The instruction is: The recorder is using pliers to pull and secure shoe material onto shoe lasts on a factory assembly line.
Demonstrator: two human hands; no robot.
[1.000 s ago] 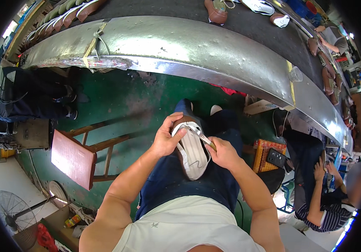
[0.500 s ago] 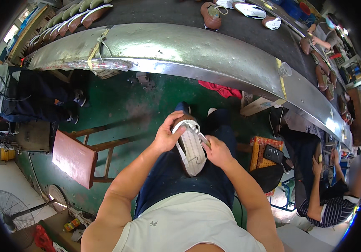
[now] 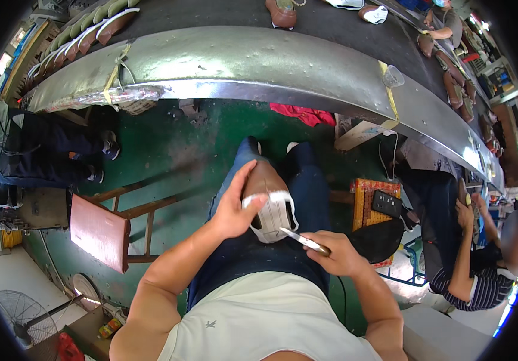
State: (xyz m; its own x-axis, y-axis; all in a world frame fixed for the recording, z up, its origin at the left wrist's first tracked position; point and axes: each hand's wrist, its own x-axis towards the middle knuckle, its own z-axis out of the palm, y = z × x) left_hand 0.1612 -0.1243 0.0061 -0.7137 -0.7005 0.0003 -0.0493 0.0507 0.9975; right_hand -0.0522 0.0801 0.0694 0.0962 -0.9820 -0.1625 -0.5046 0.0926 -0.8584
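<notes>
A brown shoe upper on a last (image 3: 263, 179) sits above my lap, its pale, striped underside facing me and a white lining edge around it. My left hand (image 3: 233, 209) is closed around its left side, with the thumb pressed on the underside. In my right hand (image 3: 338, 254) is a knife (image 3: 307, 242) with a brown wooden handle and a short metal blade. The blade's tip reaches the near end of the underside; whether it touches there I cannot tell.
Ahead runs a metal-edged conveyor (image 3: 223, 54) bearing several brown shoes (image 3: 282, 15). A pinkish stool (image 3: 99, 231) stands at left, near another person (image 3: 36, 141). On the right, a co-worker in a striped shirt (image 3: 469, 283) handles a shoe beside an orange woven seat (image 3: 367, 213). A fan (image 3: 27, 319) stands lower left.
The shoe has tilted, showing more of its brown toe at the far end. My right hand has drawn back from its side toward me and to the right, bringing the knife into plain view.
</notes>
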